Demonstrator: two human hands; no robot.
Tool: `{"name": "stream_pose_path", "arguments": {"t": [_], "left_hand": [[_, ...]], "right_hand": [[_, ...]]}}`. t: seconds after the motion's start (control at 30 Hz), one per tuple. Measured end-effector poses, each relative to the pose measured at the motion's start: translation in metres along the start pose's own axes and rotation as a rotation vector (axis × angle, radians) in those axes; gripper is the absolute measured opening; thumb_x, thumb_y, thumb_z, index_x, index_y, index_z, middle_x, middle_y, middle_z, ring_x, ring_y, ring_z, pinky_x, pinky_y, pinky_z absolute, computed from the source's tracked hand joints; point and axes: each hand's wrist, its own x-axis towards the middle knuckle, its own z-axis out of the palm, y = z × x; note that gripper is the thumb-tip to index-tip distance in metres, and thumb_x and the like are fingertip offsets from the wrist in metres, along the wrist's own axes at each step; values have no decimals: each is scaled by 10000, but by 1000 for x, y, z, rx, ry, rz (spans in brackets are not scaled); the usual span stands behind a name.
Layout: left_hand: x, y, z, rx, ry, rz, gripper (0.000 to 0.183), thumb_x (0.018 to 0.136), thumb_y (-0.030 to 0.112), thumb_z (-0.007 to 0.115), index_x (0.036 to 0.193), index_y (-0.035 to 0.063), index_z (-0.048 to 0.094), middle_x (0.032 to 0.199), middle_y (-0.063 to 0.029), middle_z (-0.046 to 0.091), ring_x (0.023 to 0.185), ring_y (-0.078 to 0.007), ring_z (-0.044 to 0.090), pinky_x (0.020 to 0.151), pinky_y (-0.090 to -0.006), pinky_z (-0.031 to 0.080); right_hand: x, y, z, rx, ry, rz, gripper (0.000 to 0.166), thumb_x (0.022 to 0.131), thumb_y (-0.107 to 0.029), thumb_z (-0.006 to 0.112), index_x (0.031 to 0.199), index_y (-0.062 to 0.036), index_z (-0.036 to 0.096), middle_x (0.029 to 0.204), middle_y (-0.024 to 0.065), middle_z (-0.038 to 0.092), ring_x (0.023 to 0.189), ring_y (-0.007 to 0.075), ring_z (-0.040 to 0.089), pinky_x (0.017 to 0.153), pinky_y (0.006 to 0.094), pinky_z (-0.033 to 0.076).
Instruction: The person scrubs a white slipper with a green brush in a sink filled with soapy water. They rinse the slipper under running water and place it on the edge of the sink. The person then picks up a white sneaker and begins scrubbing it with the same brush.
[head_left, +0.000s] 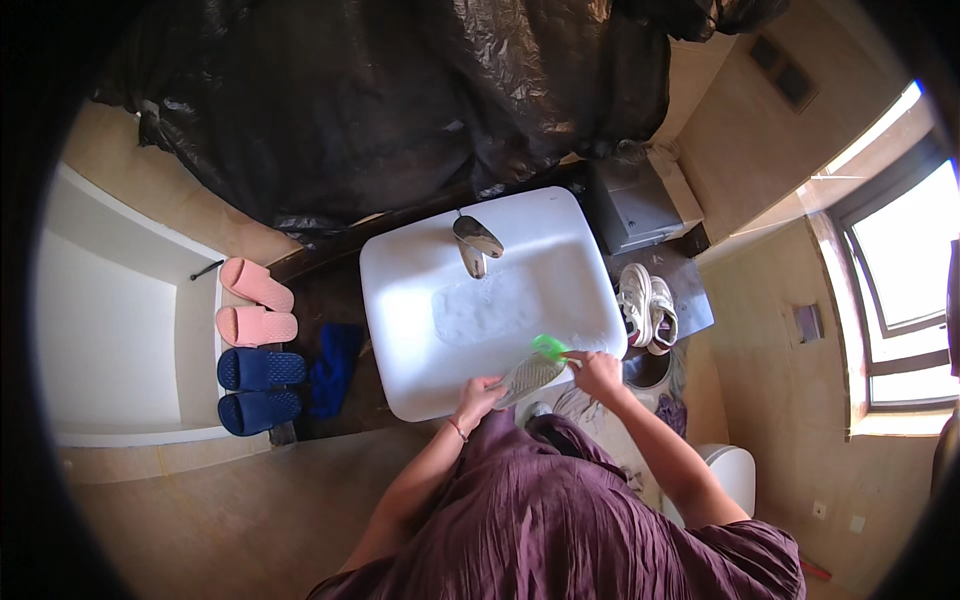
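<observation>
My left hand (481, 399) grips one end of a pale grey-green slipper or shoe sole with a textured face (529, 379), held over the near rim of a white washbasin (382, 315). In my right hand (598, 373) is a bright green brush (550, 346), which touches the sole's far end. The brush's bristles cannot be made out clearly. Below the metal faucet (477, 244), shallow water (487, 311) lies in the basin.
Pink slippers (259, 326) and navy slippers (260, 369) line the left ledge, near a blue cloth (335, 367). To the basin's right are white sneakers (636, 300) and a grey box (636, 206). Black plastic sheeting (360, 105) hangs behind.
</observation>
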Motion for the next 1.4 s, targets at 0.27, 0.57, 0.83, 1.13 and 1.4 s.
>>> {"name": "stream_pose_path", "arguments": {"t": [0.27, 0.57, 0.83, 1.13, 1.4], "left_hand": [[40, 56, -37, 573, 309, 277, 410, 825, 157, 669, 1227, 94, 621, 1132, -177, 635, 1067, -358, 586, 930, -409, 468], [117, 49, -57, 1340, 210, 393, 669, 856, 335, 629, 1454, 280, 333, 1525, -156, 236, 1412, -428, 170, 1102, -630, 176], [153, 47, -56, 1388, 122, 589, 534, 875, 290, 588, 1386, 275, 436, 1398, -148, 386, 1339, -356, 334, 1093, -581, 241], [146, 50, -91, 1084, 236, 618, 380, 723, 11, 664, 1053, 193, 713, 1241, -122, 524, 1300, -312, 422, 994, -443, 387], [116, 42, -86, 1049, 232, 544, 360, 677, 26, 712, 1002, 178, 735, 1179, -95, 536, 1267, -291, 448, 929, -408, 420]], "right_hand": [[9, -3, -10, 117, 129, 48, 242, 886, -328, 609, 1119, -295, 669, 704, 151, 656, 669, 350, 656, 574, 446, 508], [33, -32, 6, 208, 45, 91, 257, 892, -320, 604, 1140, -280, 660, 707, 152, 655, 669, 363, 648, 592, 467, 504], [107, -38, 54, 40, 97, -56, 326, 897, -268, 591, 1221, -299, 598, 689, 103, 602, 621, 316, 626, 528, 446, 482], [138, -67, 88, 13, 43, 31, 343, 913, -280, 558, 1250, -338, 581, 732, 108, 614, 629, 305, 634, 528, 437, 490], [141, -36, 72, -25, 46, 21, 351, 924, -268, 512, 1259, -335, 594, 800, 118, 626, 641, 280, 647, 557, 422, 495]]}}
